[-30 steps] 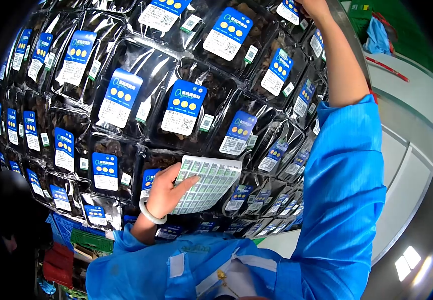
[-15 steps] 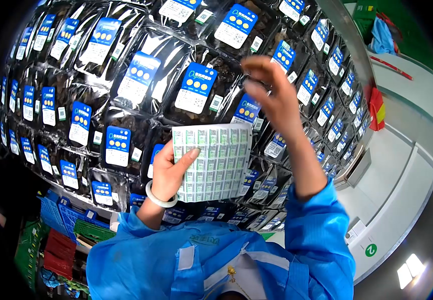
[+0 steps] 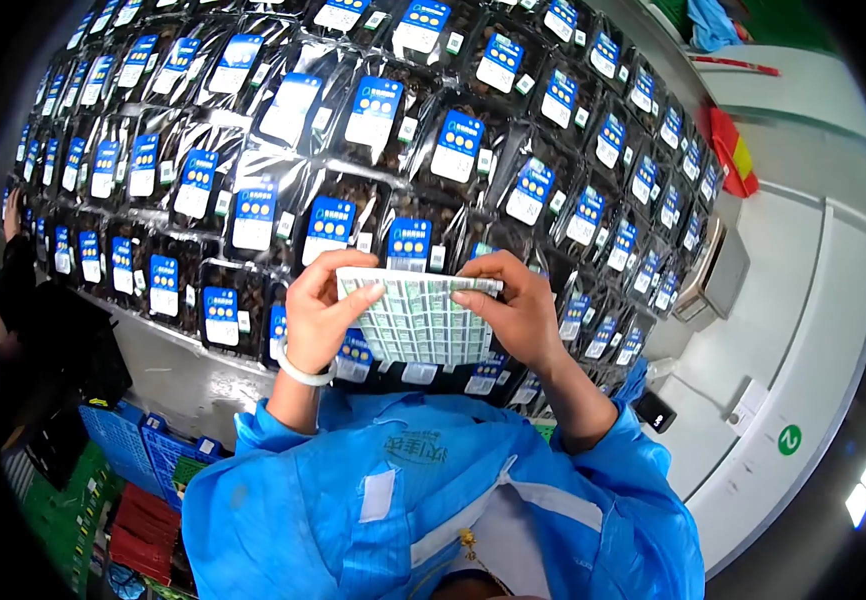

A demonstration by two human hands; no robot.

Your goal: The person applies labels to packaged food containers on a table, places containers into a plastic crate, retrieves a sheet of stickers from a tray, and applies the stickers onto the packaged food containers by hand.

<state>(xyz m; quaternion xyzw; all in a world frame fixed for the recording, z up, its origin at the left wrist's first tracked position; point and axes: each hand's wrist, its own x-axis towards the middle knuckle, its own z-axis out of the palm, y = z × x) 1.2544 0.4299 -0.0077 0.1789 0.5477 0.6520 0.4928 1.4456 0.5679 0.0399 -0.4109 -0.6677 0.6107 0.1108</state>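
Observation:
A sheet of small green-and-white stickers is held up in front of my chest, tilted, its top edge toward the packs. My left hand grips its left edge, thumb on the near face and fingers behind. At the upper right corner, my right hand pinches the sheet the same way. Beyond it lie rows of film-wrapped black trays of dark contents. Each visible one bears a blue-and-white label, and many show a small green-and-white sticker beside it.
A metal table edge runs along the left front. Blue crates stand below it. At far left another person's hand touches the packs. To the right are a grey box, a white counter and a red-and-yellow cloth.
My right hand has come down from above the packs and taken hold of the sheet's right side. The sheet has tilted. The view has shifted, and another person now shows at far left.

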